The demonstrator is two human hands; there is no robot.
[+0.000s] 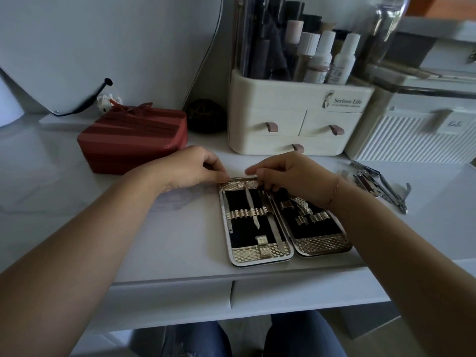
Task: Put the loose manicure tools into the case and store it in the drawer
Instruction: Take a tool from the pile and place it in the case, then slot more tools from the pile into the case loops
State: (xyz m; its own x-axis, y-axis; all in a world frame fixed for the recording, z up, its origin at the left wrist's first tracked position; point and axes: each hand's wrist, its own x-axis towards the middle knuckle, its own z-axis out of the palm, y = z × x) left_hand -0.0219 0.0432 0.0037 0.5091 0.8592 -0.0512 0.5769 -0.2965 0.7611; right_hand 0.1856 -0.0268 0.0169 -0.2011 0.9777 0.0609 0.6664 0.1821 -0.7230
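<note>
Open case (257,224) lies flat on the white desk (77,202), left hand (190,167) pinching its far corner, right hand (293,176) curled over its top edge, grip unclear, loose tools (378,185) heaped to the right.

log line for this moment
manicure case open on desk | left hand pinches its corner | right hand at top of nail file | loose tools right of case

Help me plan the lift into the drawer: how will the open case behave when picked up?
The case looks hinged down the middle, so its halves would probably swing unless closed first. Its frame looks like metal, so likely stiff and fairly heavy. Slim tools sit under loops and might slide if tilted.
</note>
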